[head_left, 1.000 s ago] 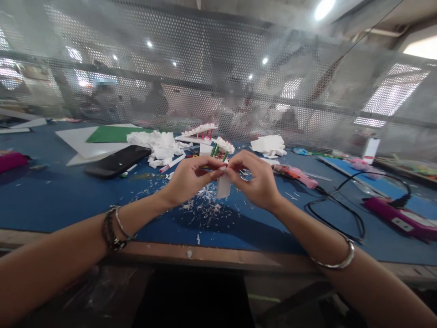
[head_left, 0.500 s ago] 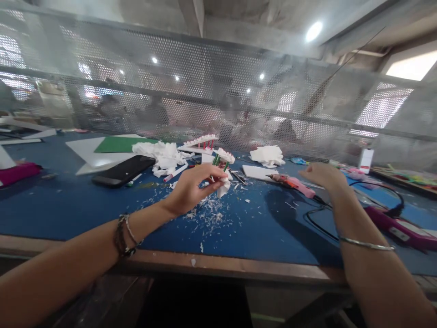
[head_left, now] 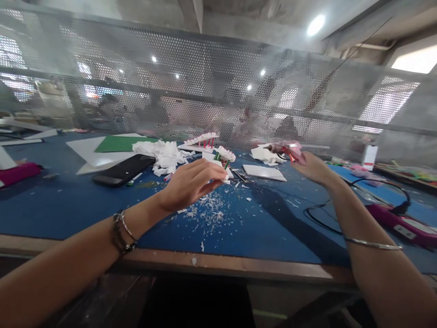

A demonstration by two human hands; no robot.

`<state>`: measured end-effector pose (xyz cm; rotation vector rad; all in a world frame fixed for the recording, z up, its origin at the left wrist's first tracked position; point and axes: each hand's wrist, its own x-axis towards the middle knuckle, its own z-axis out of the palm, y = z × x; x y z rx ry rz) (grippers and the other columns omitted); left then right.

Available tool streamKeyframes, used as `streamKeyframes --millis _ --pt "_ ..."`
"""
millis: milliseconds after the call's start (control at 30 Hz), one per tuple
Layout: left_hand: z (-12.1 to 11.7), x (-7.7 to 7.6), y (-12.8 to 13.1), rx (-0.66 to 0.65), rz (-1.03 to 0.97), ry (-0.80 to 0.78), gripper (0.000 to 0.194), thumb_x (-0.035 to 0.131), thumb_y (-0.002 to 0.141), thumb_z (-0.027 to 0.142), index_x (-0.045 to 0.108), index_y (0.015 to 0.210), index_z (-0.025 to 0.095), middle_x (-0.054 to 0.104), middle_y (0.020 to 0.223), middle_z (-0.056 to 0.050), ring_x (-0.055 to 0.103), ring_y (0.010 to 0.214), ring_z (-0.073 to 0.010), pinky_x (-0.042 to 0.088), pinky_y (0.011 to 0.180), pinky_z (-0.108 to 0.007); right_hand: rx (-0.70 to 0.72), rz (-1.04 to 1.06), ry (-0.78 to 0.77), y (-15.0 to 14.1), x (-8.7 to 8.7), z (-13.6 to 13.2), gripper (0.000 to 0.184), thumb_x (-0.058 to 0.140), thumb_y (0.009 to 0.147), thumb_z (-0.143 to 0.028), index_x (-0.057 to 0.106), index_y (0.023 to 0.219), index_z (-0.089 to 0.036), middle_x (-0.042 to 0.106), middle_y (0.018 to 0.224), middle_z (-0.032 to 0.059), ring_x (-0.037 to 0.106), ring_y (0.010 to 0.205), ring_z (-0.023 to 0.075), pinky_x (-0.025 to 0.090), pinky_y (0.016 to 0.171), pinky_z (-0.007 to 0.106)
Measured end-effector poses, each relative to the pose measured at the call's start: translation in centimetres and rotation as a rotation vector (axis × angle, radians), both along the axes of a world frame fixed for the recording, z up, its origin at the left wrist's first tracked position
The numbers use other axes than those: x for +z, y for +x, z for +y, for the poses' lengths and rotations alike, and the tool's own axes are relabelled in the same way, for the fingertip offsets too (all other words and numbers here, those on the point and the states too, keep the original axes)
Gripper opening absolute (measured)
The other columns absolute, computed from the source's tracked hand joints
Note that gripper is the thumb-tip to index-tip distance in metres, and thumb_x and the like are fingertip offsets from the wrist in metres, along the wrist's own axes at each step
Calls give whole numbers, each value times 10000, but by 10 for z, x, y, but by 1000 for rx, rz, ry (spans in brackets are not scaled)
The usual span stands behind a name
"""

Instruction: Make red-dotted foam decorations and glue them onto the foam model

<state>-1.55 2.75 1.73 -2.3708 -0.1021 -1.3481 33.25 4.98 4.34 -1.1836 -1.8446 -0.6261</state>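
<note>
My left hand (head_left: 189, 184) is closed in a pinch over the middle of the table. A small white piece (head_left: 226, 179) shows at its fingertips, mostly hidden, so its kind is unclear. Just beyond those fingers stands a small model with green posts and a white, bumpy top (head_left: 225, 155). Raised to the right, my right hand (head_left: 312, 169) grips a pink glue gun (head_left: 292, 151), whose dark nozzle points left. Beneath the glue gun lies a flat white block (head_left: 264, 172). Behind the green-posted model is a similar one with red posts (head_left: 205, 139).
White scraps (head_left: 215, 212) litter the blue tabletop (head_left: 239, 241). Crumpled white tissue (head_left: 160, 155), a black phone (head_left: 124, 170) and a green sheet (head_left: 119, 144) lie left. A purple power strip (head_left: 399, 225) with a black cable is at right. A perforated metal screen (head_left: 205, 86) stands behind.
My right hand has taken hold of the glue gun and lifted it off the table, up and away from the white block. My left hand has turned slightly, covering more of the white piece.
</note>
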Motion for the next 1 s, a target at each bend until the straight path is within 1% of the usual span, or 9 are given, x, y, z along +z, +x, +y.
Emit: streamKeyframes --millis 33,133,200,300,433,633,833,1000 --pt "0 0 0 8 -12 -1 101 520 778 126 475 860 164 639 845 -46 583 794 -112 485 680 -239 -11 -2 -2 -14 4 -5 284 580 666 -407 445 538 -193 384 429 -67 325 331 60 277 336 222" --pt "0 1 -1 32 -46 -8 79 513 782 138 477 843 172 637 836 -35 585 802 -110 485 675 -234 -61 -58 -17 -60 14 -25 275 575 659 -433 439 629 -196 425 508 -44 384 394 86 293 366 231" --pt "0 3 -1 51 -70 8 87 525 773 136 479 836 175 638 829 -31 587 797 -111 483 680 -239 -59 -85 27 -87 18 -39 238 563 676 -403 451 704 -196 447 545 -21 418 445 112 306 395 246" --pt "0 6 -3 70 -110 31 111 543 756 114 476 817 179 641 823 -28 589 793 -114 479 692 -249 -6 -100 29 -109 19 -54 224 524 705 -378 456 818 -196 493 599 6 439 481 132 319 415 261" --pt "-1 10 -4 75 -126 43 118 549 750 105 478 815 174 645 817 -37 591 797 -116 479 696 -252 16 -108 19 -112 17 -60 241 485 727 -376 465 874 -188 541 659 40 468 518 153 343 439 280" --pt "-1 9 -4 88 -119 26 84 533 764 134 489 807 192 653 836 -19 602 811 -118 493 687 -261 16 -123 26 -108 12 -57 297 469 742 -373 464 971 -182 572 722 64 523 601 192 385 489 310" --pt "-3 7 -4 71 -117 -23 54 516 773 156 509 803 200 656 840 -28 607 815 -126 503 668 -269 31 -148 1 -107 11 -56 290 445 762 -367 468 974 -170 585 799 102 551 697 232 422 554 348" --pt "-2 6 -4 46 -114 -26 95 532 760 130 503 824 194 652 845 -41 601 825 -125 503 680 -266 28 -132 -4 -107 11 -56 278 441 766 -357 472 971 -171 587 822 110 551 702 237 428 570 360"
